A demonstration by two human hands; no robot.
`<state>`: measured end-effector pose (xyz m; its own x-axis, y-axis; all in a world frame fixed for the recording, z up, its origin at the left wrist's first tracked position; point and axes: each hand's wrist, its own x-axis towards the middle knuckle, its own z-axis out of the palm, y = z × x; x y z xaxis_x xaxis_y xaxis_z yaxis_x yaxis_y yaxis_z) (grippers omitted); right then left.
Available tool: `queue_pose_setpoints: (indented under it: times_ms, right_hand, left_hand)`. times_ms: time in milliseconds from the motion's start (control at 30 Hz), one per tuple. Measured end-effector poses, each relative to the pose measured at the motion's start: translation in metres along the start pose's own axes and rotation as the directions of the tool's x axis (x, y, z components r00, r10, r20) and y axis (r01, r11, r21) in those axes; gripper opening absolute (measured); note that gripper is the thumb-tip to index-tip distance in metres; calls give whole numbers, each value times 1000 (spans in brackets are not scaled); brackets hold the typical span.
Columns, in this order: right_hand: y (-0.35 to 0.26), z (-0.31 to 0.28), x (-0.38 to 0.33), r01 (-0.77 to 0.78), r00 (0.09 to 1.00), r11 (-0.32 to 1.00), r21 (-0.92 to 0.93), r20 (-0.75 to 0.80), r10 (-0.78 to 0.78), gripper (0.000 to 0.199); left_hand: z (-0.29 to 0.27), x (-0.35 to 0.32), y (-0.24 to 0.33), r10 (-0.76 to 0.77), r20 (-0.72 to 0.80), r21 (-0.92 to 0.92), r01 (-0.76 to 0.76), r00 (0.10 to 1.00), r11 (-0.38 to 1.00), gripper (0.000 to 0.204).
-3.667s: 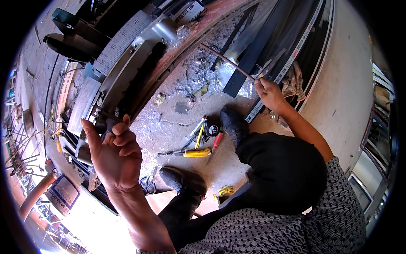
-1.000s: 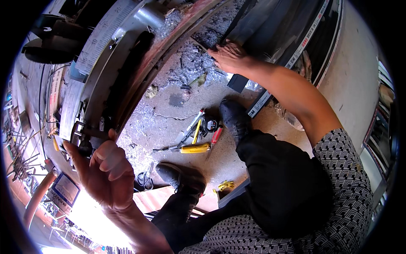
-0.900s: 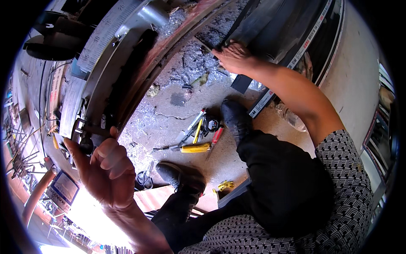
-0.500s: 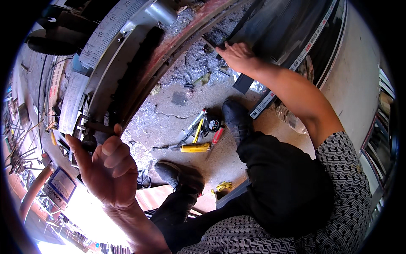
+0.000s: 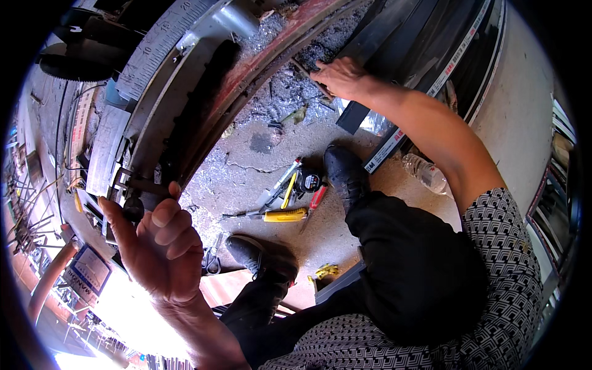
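Note:
My left hand (image 5: 163,246) is raised at the left, its fingers curled at a dark metal clamp part (image 5: 148,186) on the machine's edge. The thumb lies along the part's left side, and the palm hides what the fingers close on. My right hand (image 5: 342,79) reaches to the far middle, low over metal shavings (image 5: 280,92). Its fingers are bent down on a thin brownish strip (image 5: 303,69), beside long dark metal profiles (image 5: 394,37). A short dark profile piece (image 5: 353,118) lies just below that wrist.
By my shoes (image 5: 345,172) lie a yellow-handled cutter (image 5: 285,215), a red-handled screwdriver (image 5: 318,196), a tape measure (image 5: 308,180) and a marker (image 5: 280,179). A clear plastic bottle (image 5: 425,172) rests at right. A ruler scale (image 5: 160,40) and reddish rail (image 5: 246,68) run along the machine.
My right hand has shifted slightly left, and more of the thin strip shows under its fingers. The short dark profile piece has moved a little. My left hand has barely moved.

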<state>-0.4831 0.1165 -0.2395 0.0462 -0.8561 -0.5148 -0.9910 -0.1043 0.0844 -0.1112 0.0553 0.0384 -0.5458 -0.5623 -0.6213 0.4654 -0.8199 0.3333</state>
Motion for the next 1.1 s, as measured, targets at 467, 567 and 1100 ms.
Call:
queue_pose_setpoints:
  times_ms: [467, 567, 1100]
  right_hand:
    - [3, 6, -15, -15, 979, 999, 38, -204, 22, 13]
    - [1, 8, -23, -59, 968, 998, -6, -246, 55, 14]
    - [-13, 10, -35, -76, 977, 995, -61, -203, 62, 54]
  left_hand:
    - [-9, -1, 6, -84, 122, -37, 89, 989, 995, 94]
    - [-9, -2, 6, -87, 136, -54, 95, 987, 994, 94]
    - [-10, -5, -2, -57, 33, -11, 57, 998, 998, 97]
